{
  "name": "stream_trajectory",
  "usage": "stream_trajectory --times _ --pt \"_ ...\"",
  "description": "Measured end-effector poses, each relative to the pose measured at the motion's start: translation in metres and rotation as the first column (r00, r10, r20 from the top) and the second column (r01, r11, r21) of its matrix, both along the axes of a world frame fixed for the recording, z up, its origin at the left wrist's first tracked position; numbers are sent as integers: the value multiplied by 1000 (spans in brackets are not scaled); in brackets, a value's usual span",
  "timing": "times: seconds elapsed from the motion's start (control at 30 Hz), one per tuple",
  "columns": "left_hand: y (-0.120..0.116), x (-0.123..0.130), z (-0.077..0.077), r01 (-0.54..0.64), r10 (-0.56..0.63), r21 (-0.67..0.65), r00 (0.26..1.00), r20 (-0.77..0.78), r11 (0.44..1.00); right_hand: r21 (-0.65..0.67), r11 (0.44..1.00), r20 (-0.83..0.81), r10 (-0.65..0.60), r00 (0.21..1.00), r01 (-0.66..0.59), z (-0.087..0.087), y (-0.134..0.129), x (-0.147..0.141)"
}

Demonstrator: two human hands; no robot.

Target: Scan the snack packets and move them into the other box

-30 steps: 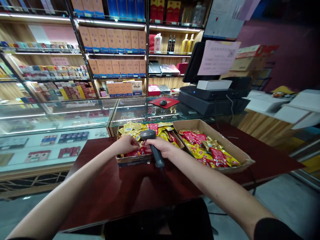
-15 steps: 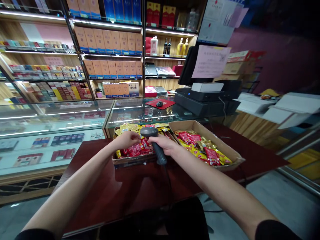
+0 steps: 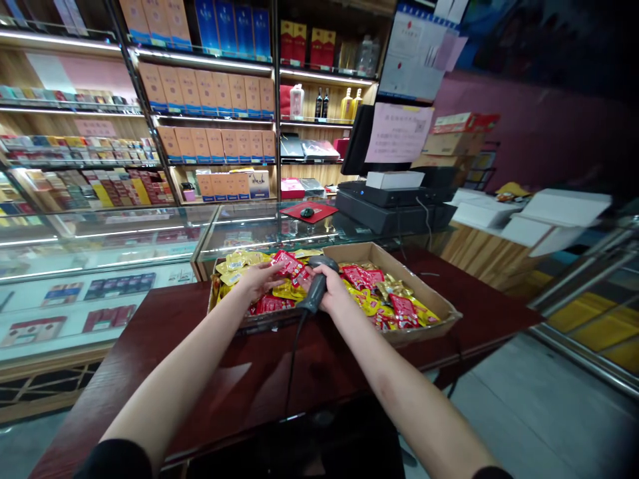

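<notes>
A red snack packet (image 3: 289, 266) is between the fingers of my left hand (image 3: 259, 279), raised over the left cardboard box. My right hand (image 3: 329, 286) is wrapped round the handle of a dark grey barcode scanner (image 3: 315, 293), and its fingertips seem to touch the packet's right edge. The scanner's head tilts to the upper right; its cable hangs down over the table. Beneath my hands lie more red packets (image 3: 273, 304) and yellow packets (image 3: 234, 263) in the left box. Just right of the scanner stands a second cardboard box (image 3: 444, 322) of similar packets.
Both boxes rest on a dark red table (image 3: 200, 346). Behind is a glass display counter (image 3: 239, 226) with a mouse (image 3: 307, 213) on a red pad. A monitor (image 3: 357, 143) and black cash drawer (image 3: 379, 209) stand at back right. Shelves of boxed goods line the wall.
My left hand has lifted a red packet from the left box. My right hand has turned the scanner so its head points to the upper right. The view has shifted slightly right.
</notes>
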State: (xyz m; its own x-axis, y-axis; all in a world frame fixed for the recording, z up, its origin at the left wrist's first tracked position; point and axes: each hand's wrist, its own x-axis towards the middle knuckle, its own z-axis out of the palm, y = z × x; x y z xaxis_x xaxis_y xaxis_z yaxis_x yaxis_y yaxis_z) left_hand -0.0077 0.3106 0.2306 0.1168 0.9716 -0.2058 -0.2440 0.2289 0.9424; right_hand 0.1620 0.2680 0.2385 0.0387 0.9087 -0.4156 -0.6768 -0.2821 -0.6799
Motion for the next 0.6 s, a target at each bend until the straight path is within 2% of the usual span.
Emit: stream_trajectory --times 0.03,0.1,0.17,0.3,0.47,0.6 --pt "-1 5 -2 30 -25 -64 997 75 997 -3 1000 -21 -26 999 26 -1 0 -2" --pt "-3 12 -4 30 -14 -110 990 141 993 -7 999 -72 -43 996 43 -4 -3 -6" --pt "-2 14 -5 -17 31 -94 988 152 995 -1 1000 -116 -21 993 21 -7 -7 -10" --pt "2 9 -5 -12 25 -84 988 150 996 35 999 -112 14 994 -10 -13 -16 -18" --pt "6 -2 -6 13 2 -109 991 134 994 128 992 29 -19 999 15 -16 -34 -27" --pt "10 -5 -11 33 -17 -84 983 185 996 237 971 217 -15 976 -37 -18 -58 -30"
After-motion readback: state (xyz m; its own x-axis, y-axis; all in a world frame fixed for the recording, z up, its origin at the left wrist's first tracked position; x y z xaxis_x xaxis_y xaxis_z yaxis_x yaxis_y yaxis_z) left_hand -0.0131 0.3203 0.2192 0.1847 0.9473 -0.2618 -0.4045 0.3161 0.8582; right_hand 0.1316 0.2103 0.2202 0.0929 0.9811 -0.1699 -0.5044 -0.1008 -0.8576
